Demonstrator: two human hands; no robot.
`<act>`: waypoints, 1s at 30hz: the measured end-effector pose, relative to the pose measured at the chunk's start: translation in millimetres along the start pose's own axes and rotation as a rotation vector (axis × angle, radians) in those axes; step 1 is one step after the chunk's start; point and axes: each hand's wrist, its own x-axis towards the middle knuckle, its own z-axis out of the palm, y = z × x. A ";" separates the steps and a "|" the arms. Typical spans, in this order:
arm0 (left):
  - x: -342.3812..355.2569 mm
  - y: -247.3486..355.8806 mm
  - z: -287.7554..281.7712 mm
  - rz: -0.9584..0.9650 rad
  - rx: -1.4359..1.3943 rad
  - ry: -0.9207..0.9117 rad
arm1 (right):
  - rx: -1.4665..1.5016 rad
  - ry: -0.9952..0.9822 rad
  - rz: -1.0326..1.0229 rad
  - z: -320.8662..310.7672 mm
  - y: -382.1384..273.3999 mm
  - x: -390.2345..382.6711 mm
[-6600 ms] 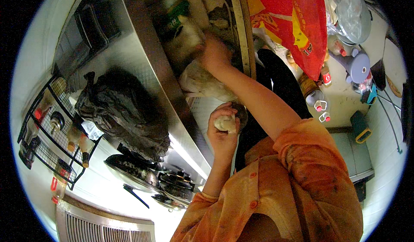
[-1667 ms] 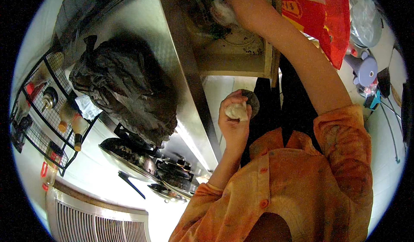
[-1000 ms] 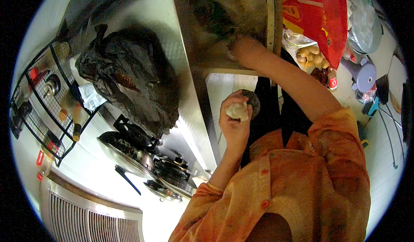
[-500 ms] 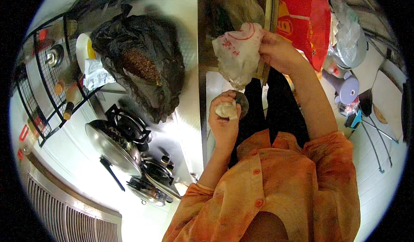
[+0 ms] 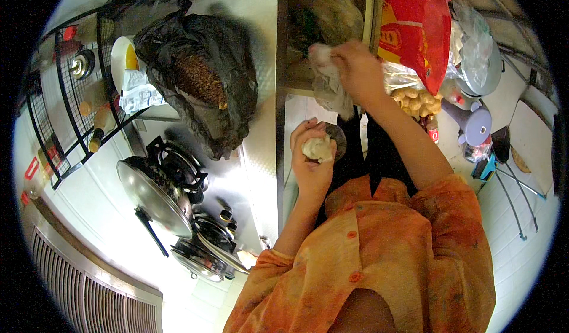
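Note:
My left hand (image 5: 307, 164) is closed around a pale, lumpy piece (image 5: 317, 148), with a round dark object (image 5: 336, 134) behind it that I cannot make out. Higher and to the right, my right hand (image 5: 361, 72) pinches a crumpled translucent plastic bag (image 5: 325, 78) printed in red. The bag hangs over the front part of an open drawer-like compartment (image 5: 370, 18), whose shadowed interior holds more plastic and something green that is too dim to tell.
Left on the steel counter (image 5: 261, 179) lie a black bag (image 5: 160, 66) with brown granules showing, a wire rack (image 5: 62, 107) of bottles, and a gas hob with a lidded pan (image 5: 148, 190). At right are a red sack (image 5: 418, 36), yellowish round items (image 5: 415, 102) and a purple stool (image 5: 474, 122).
My right hand has come out of the compartment with the printed bag, which is now shifted slightly and more crumpled. My left hand still holds the pale piece. The view has swung a little.

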 end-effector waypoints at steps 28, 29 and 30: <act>-0.8 4.8 -15.3 0.007 -0.122 0.173 | -0.310 -0.568 -0.115 66.5 -22.0 25.1; -2.2 1.3 -17.6 -0.013 -0.124 0.184 | -0.211 -0.382 -0.141 50.6 -18.5 17.8; -4.2 -3.8 -20.3 -0.035 -0.127 0.196 | -0.110 -0.200 -0.168 35.0 -16.7 13.6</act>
